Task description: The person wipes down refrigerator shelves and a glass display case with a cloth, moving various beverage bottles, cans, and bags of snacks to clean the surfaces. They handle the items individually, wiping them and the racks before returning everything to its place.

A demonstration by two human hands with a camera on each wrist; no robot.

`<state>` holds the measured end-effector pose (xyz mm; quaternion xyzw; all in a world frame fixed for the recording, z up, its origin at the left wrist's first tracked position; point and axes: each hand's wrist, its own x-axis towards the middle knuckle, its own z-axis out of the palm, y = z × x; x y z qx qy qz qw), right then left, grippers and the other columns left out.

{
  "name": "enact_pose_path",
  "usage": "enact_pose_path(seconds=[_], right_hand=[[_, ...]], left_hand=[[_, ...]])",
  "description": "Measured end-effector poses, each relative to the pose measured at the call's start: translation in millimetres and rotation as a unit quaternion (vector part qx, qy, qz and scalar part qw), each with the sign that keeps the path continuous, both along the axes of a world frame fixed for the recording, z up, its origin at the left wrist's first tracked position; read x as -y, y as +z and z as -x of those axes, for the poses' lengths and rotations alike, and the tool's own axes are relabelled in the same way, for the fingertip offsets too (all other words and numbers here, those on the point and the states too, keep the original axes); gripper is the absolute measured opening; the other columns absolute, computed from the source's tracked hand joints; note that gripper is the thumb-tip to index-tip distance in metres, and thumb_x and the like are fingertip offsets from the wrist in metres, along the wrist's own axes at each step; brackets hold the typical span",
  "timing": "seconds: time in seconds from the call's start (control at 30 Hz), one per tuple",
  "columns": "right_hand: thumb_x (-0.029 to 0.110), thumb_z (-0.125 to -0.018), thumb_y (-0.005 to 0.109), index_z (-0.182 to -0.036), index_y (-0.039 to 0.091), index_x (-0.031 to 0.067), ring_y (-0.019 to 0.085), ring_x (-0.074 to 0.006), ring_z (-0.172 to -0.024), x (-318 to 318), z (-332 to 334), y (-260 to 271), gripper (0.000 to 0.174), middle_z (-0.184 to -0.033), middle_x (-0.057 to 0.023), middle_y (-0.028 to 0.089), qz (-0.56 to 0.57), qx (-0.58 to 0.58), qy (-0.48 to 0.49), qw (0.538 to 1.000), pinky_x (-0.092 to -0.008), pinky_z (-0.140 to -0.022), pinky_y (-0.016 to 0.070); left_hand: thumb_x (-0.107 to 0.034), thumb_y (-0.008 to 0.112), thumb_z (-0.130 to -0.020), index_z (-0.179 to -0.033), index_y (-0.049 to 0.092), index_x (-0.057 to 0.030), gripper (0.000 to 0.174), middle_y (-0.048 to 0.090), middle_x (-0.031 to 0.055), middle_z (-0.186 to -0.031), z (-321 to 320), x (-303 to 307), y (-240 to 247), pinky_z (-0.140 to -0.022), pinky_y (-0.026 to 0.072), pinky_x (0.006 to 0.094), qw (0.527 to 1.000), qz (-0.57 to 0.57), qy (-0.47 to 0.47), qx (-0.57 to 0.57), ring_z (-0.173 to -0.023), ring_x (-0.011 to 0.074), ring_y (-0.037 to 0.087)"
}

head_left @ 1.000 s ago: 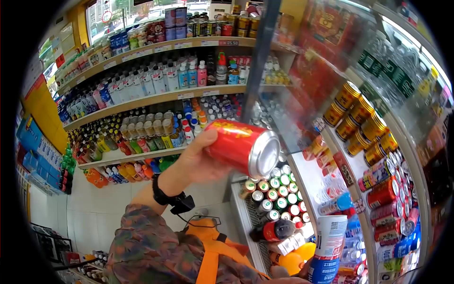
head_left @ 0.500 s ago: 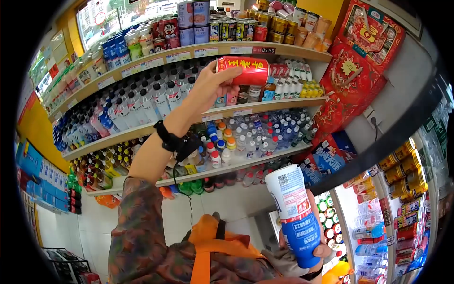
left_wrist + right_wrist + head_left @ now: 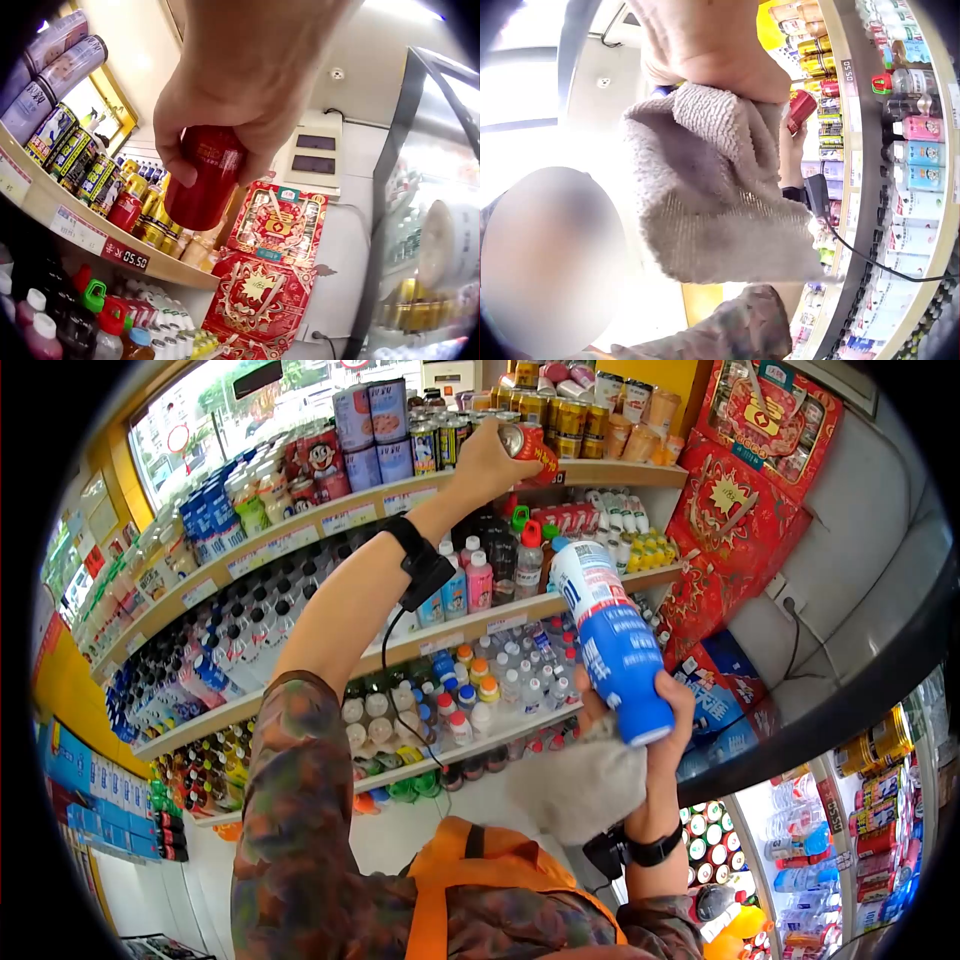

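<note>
My left hand (image 3: 487, 470) grips a red drink can (image 3: 537, 452) with yellow lettering, raised at the upper shelf (image 3: 400, 490). In the left wrist view the can (image 3: 204, 180) is upright between thumb and fingers, in front of the shelf edge near a row of gold cans (image 3: 156, 223). Another red can (image 3: 125, 211) stands on that shelf to its left. My right hand (image 3: 670, 730) holds a blue-and-white bottle (image 3: 625, 650), tilted, together with a grey cloth (image 3: 580, 785) hanging below. In the right wrist view the cloth (image 3: 712, 225) hides most of the fingers.
Bottles crowd the middle shelf (image 3: 505, 610) and lower shelf (image 3: 500, 725). Purple-and-white tins (image 3: 372, 430) stand left of the raised can. Red gift boxes (image 3: 735, 500) are stacked at the right. A cooler's dark frame (image 3: 850, 700) curves close by my right arm. A cable hangs from my left wrist.
My left hand has carried the red can from over the cooler side up to the upper shelf, turning it upright. My right hand has risen with the bottle and cloth.
</note>
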<state>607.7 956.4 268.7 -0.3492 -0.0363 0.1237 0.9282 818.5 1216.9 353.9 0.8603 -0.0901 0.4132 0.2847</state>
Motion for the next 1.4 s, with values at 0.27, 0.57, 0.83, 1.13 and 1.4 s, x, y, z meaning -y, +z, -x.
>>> enact_pose_path(seconds=[0.27,0.57,0.83,1.13,1.4], right_hand=[[0.049,-0.078,0.061,-0.124,0.042,-0.0048,0.058,-0.0234,-0.059,-36,-67,-5,0.074,-0.088,-0.025,0.06,-0.018,0.027,0.01,0.999,-0.029,-0.047,0.0481],[0.039,-0.07,0.067,-0.153,0.022,0.0124,0.063,-0.0254,-0.082,-45,-101,-32,0.098,-0.117,-0.0188,0.056,0.05,0.029,0.02,0.998,-0.0292,-0.065,0.0511],[0.035,-0.066,0.073,-0.154,0.014,0.0082,0.06,-0.0255,-0.109,-40,-96,-39,0.109,-0.135,-0.0205,0.046,0.052,0.042,-0.011,0.998,-0.0337,-0.087,0.0524],[0.032,-0.063,0.077,-0.153,0.013,0.0051,0.061,-0.0306,-0.107,-38,-69,-53,0.114,-0.14,-0.0226,0.042,0.091,0.003,-0.057,0.994,-0.0391,-0.083,0.0542],[0.034,-0.076,0.066,-0.155,0.017,0.0129,0.046,-0.0226,-0.125,4,16,-52,0.095,-0.148,-0.0163,0.034,0.126,0.048,0.042,0.99,-0.0305,-0.103,0.0381]], left_hand=[[-0.03,0.081,-0.065,-0.119,0.048,0.0043,0.072,0.058,0.0252,-0.11,-115,-34,4,-0.087,0.0494,0.0434,0.994,-0.107,-0.005,0.027,-0.101,0.0399,0.06],[-0.018,0.074,-0.067,-0.114,0.047,0.0036,0.058,0.056,0.0287,-0.113,-208,-41,2,-0.083,0.0522,0.0481,0.983,-0.168,0.029,-0.067,-0.098,0.0443,0.062],[-0.026,0.084,-0.065,-0.123,0.041,0.0077,0.08,0.05,0.0297,-0.119,-269,-36,-10,-0.085,0.0555,0.0424,0.964,-0.225,0.079,-0.117,-0.106,0.0435,0.06],[-0.026,0.065,-0.086,-0.112,0.057,-0.0036,0.035,0.059,0.0176,-0.114,-259,-35,36,-0.083,0.0492,0.0496,0.971,-0.2,-0.023,0.131,-0.099,0.0404,0.062],[-0.012,0.061,-0.092,-0.1,0.065,-0.0011,0.015,0.057,-0.0006,-0.075,-5,43,17,-0.049,0.0358,0.0164,0.865,-0.014,-0.462,-0.194,-0.057,0.003,0.05]])
